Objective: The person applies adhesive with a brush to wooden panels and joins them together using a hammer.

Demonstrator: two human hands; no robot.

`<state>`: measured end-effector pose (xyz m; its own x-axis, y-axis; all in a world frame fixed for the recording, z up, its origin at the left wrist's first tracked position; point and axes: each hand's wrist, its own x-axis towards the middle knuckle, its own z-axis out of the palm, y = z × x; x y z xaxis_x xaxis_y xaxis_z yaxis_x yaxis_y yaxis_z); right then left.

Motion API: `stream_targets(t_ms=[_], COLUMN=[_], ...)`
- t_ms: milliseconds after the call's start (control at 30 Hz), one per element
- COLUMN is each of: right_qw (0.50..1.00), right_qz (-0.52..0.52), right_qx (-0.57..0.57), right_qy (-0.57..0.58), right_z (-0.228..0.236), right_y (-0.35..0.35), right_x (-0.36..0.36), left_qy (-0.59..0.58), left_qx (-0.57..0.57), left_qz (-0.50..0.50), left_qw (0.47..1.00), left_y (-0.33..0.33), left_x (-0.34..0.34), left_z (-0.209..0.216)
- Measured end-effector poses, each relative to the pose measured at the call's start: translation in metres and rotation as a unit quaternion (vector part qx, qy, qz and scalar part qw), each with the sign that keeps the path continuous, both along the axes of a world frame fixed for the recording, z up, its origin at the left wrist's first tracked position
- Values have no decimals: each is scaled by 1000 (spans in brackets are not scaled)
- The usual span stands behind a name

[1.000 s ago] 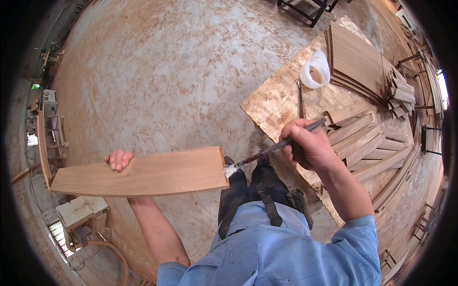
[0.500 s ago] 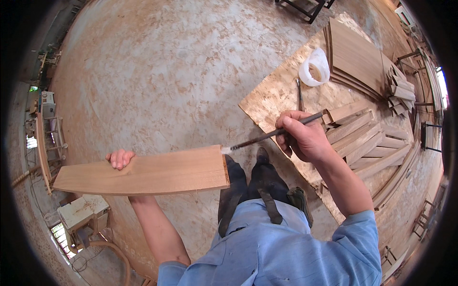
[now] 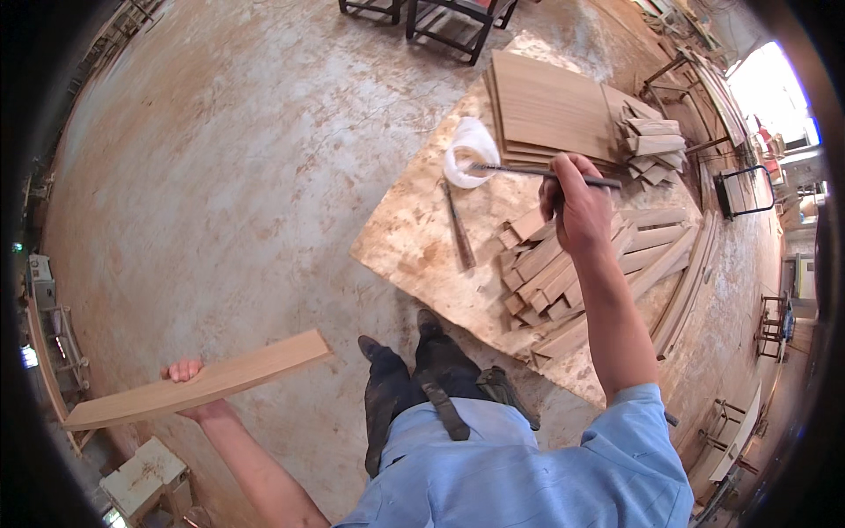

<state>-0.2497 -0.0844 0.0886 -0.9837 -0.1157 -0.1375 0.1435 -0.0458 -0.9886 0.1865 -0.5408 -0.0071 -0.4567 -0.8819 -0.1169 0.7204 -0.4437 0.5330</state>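
Observation:
My left hand (image 3: 183,370) is closed around a long, slightly curved wooden board (image 3: 220,374), held out at the lower left with the fingers over its far edge. My right hand (image 3: 581,198) grips a thin dark-handled brush (image 3: 519,169) at the upper right. The brush points left, and its tip lies over or in the mouth of a white plastic container (image 3: 473,145) on the worktable. The container's contents are hard to make out. A flat narrow tool with a wooden handle (image 3: 462,238) rests on the worktable just below the container.
The wooden worktable (image 3: 396,220) carries a stack of wide panels (image 3: 554,106), a bundle of short pieces (image 3: 656,145) and a pile of wooden strips (image 3: 563,273). Dark wooden frames (image 3: 449,26) stand at the far side. A dusty machine (image 3: 145,475) is at the lower left.
My right hand has carried the brush from the board's right end up to the white container. The view has turned right, and the board now sits lower left, tilted with its right end raised.

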Motion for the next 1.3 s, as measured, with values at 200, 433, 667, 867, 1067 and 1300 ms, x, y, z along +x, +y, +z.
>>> stream_targets(t_ms=[200, 433, 667, 867, 1067, 1300], right_qw=[949, 977, 986, 932, 856, 784], right_qz=[103, 25, -91, -234, -194, -181], right_qx=[291, -61, 39, 236, 408, 591], right_qy=[65, -204, -131, -142, -251, -56], right_z=[-90, -97, -58, -81, -67, -57], right_y=[31, 91, 254, 386, 543, 534], right_x=[-73, -52, 70, 226, 375, 364], left_qy=[-303, -317, -248, -196, -256, -471], left_qx=[-11, 79, 76, 69, 10, -198], left_qz=[148, 227, 172, 40, -25, 73], left_qw=[941, 917, 950, 977, 966, 857], left_y=[55, 113, 117, 130, 166, 219], left_x=[-47, -76, -26, -2, 7, 94], left_z=[57, 108, 65, 42, -39, 69])
